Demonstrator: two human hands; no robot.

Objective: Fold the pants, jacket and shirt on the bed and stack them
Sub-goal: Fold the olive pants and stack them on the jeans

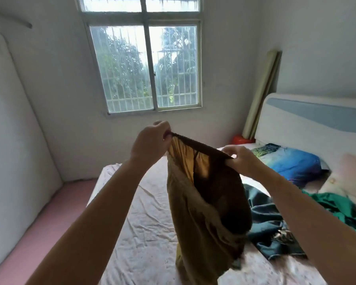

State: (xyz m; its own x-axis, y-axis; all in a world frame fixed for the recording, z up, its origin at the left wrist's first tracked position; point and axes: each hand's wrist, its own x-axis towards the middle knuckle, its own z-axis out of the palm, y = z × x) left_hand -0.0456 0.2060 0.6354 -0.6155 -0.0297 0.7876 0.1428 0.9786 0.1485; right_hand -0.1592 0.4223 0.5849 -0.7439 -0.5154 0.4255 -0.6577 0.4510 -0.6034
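Observation:
I hold mustard-brown pants up over the bed by their elastic waistband. My left hand pinches the waistband's left end and my right hand grips its right end, stretching it between them. The legs hang down to the sheet. To the right on the bed lies a crumpled dark teal garment, and beyond it a bright green garment. Which of these is the jacket or the shirt I cannot tell.
A blue patterned pillow lies by the white headboard. A mattress leans on the left wall above the pink floor. A window faces me. Rolled mats stand in the corner.

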